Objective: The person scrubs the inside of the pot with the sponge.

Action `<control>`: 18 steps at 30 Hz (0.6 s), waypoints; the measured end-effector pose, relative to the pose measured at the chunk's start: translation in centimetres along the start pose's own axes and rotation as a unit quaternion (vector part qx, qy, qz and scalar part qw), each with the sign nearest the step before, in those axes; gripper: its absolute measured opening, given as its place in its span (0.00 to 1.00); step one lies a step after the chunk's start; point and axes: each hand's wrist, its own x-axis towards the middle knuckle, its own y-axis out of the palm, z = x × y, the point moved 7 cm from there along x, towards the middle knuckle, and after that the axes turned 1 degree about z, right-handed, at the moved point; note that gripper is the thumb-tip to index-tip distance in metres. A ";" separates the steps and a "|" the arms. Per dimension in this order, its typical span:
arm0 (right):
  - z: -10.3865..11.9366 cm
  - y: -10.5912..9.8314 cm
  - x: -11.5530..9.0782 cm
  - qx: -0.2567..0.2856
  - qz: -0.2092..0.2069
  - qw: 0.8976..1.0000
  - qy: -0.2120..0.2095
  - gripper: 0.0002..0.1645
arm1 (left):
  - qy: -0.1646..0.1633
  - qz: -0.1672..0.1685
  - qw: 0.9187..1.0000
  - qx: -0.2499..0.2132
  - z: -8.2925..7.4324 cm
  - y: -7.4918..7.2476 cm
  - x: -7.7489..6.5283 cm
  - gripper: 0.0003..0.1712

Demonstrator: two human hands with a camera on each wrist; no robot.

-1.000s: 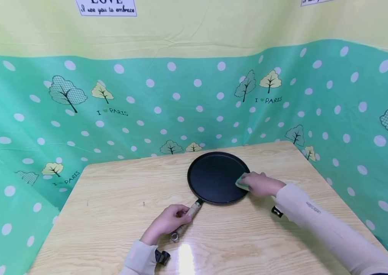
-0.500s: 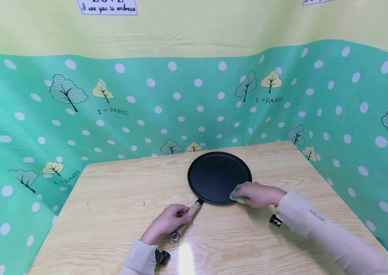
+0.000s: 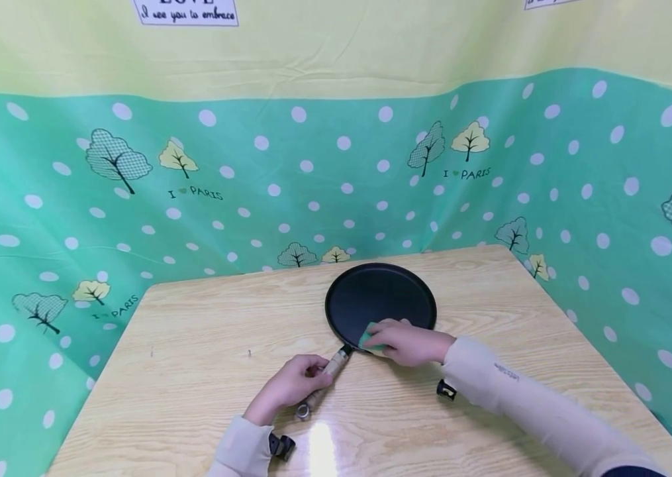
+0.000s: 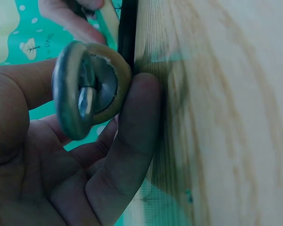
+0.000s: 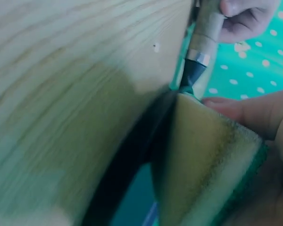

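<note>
The pan (image 3: 380, 298) was black, round and shallow, with a low raised rim; its light brown handle (image 3: 336, 364) had a metal collar and ended in a metal ring (image 3: 302, 411). The sponge (image 5: 203, 160) was yellow with a green face. The pan lay flat on the table (image 3: 204, 331), handle toward the person. The left hand (image 3: 295, 380) had its grip clamped on the handle, the ring protruding on the near side. The right hand (image 3: 412, 342) had its grip clamped on the sponge, which sat under the fingers at the pan's near edge, close to the handle's joint.
</note>
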 end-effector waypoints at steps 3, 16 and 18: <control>0.2 0.4 1.3 -0.005 -0.007 1.000 -0.004 0.25 | -0.006 -0.001 1.000 0.003 0.2 -0.1 0.0 0.16; 0.0 0.2 8.0 -0.093 -0.032 0.995 -0.002 0.29 | -0.016 -0.002 1.000 0.001 0.3 0.1 0.0 0.17; -0.4 -0.2 9.0 -0.091 -0.025 0.995 0.013 0.29 | -0.015 -0.002 1.000 0.000 0.3 0.1 0.0 0.18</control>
